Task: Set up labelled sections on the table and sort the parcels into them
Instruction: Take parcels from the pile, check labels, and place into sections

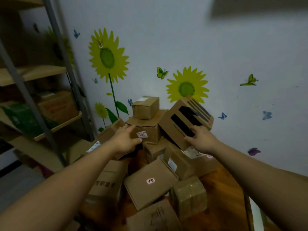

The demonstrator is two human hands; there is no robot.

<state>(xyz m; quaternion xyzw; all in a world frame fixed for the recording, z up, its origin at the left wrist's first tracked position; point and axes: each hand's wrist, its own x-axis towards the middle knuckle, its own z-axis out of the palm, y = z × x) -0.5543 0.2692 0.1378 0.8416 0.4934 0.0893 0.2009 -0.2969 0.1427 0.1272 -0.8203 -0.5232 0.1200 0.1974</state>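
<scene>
Left hand (125, 139): extended forward and spread wide against the near-left corner of the labelled box (150, 130). One finger lies along the box's top edge; the thumb lies just below the label (141, 134). Whether this hand actually grips the box cannot be determined. A small box (145, 108) sits on top of the labelled box, just beyond the left fingertips. Right hand (202, 140): holds the near lower corner of the striped box (185, 120), with the fingers on its black-striped face and the thumb at its lower edge. The striped box is tilted, its far end raised toward the wall (241, 55), and it leans against the labelled box on the side toward the left hand. Directly below the right hand lies a brown box (181, 164) with a white sticker. Nearer the person than both hands, between the forearms, lie a flat box (150, 182) and a taped parcel (189, 196), all on the table (221, 194). A shelf (55, 127) holding cartons stands outboard of the left forearm.
</scene>
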